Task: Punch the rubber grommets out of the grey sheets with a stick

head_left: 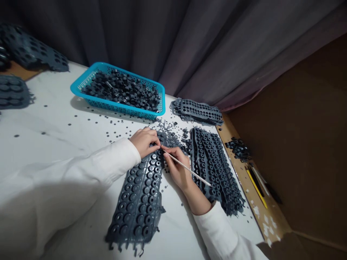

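Observation:
A long dark rubber sheet [138, 196] with rows of round ringed parts lies on the white table. My left hand [146, 142] rests on its far end, thumb and fingers pinched together at the right edge; what they hold is too small to make out. Close beside it, my right hand [177, 167] grips a thin white stick [199, 177] like a pen. The stick's tip meets the left fingertips, and its other end points toward the lower right. Small dark discs [175, 139] are scattered just beyond the hands.
A blue basket [119, 107] full of small dark parts stands at the back. More molded sheets lie at right [214, 166], back right [199, 111] and far left [13, 92]. On the brown ledge are a dark pile [238, 148] and a yellow tool [256, 187].

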The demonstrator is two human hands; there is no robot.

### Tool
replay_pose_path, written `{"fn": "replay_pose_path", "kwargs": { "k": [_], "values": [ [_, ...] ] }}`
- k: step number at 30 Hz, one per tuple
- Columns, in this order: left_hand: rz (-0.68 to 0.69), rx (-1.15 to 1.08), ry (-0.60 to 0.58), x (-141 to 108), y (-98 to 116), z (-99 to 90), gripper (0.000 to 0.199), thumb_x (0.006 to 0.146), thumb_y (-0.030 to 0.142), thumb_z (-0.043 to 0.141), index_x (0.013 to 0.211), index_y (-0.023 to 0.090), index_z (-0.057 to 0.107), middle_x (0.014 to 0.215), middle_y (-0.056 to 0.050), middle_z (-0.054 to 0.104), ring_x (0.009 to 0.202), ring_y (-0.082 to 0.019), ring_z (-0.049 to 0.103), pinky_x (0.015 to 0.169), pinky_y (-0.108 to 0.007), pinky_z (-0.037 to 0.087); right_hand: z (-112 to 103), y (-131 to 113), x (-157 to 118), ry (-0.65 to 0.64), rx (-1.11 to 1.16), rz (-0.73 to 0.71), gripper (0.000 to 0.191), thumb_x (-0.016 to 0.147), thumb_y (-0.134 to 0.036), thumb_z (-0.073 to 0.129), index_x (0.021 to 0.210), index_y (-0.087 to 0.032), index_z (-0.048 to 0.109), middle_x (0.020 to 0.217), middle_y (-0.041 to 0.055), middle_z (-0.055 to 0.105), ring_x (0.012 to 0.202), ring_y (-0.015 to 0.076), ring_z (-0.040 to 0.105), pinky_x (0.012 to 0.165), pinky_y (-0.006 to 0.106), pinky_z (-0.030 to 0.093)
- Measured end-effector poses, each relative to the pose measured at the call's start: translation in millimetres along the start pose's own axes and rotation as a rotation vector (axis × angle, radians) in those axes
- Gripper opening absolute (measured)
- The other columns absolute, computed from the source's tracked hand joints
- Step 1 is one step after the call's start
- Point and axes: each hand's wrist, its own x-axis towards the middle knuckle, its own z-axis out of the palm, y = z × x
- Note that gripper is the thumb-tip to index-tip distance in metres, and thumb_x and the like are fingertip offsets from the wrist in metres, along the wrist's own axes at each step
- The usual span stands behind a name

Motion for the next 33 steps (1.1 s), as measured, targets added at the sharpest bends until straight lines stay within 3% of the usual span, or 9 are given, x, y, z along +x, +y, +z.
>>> {"fn": "replay_pose_path", "kwargs": {
  "k": [8,17,25,33],
  "values": [
    [0.002,0.0,0.003,0.2,0.8,-0.4,0.01,0.082,0.027,0.061,0.081,0.021,0.069,0.082,-0.003,0.059,0.083,-0.022,0.05,0.071,-0.033,0.035,0.9,6.6,1.1,-0.03,-0.124,-0.138,0.009,0.091,-0.025,0.049,0.092,-0.023,0.057,0.106,0.0101,0.069,0.1,0.0217,0.066,0.081,0.034,0.052],
    [0.006,0.004,0.01,0.4,0.5,-0.3,0.011,0.082,0.027,0.059,0.08,0.021,0.068,0.082,-0.003,0.06,0.083,-0.022,0.05,0.072,-0.033,0.036,3.4,13.8,2.6,-0.057,-0.213,-0.239,0.014,0.092,-0.021,0.044,0.095,-0.024,0.058,0.111,0.0092,0.067,0.104,0.0206,0.063,0.087,0.037,0.051],
    [0.007,0.0,0.013,0.6,0.2,0.5,0.011,0.082,0.028,0.06,0.079,0.021,0.069,0.082,-0.003,0.06,0.083,-0.023,0.051,0.073,-0.034,0.036,2.7,9.7,3.1,0.034,-0.213,-0.156,0.013,0.092,-0.023,0.043,0.093,-0.022,0.056,0.109,0.0101,0.068,0.101,0.0203,0.065,0.083,0.034,0.052],
    [0.011,-0.008,0.023,-0.5,0.0,0.5,0.012,0.078,0.027,0.058,0.083,0.021,0.067,0.085,-0.003,0.059,0.086,-0.023,0.051,0.076,-0.035,0.038,-1.1,5.7,4.0,0.157,0.046,-0.015,0.01,0.089,-0.03,0.054,0.089,-0.021,0.058,0.11,0.0101,0.068,0.107,0.0225,0.063,0.089,0.038,0.049]
  ]
}}
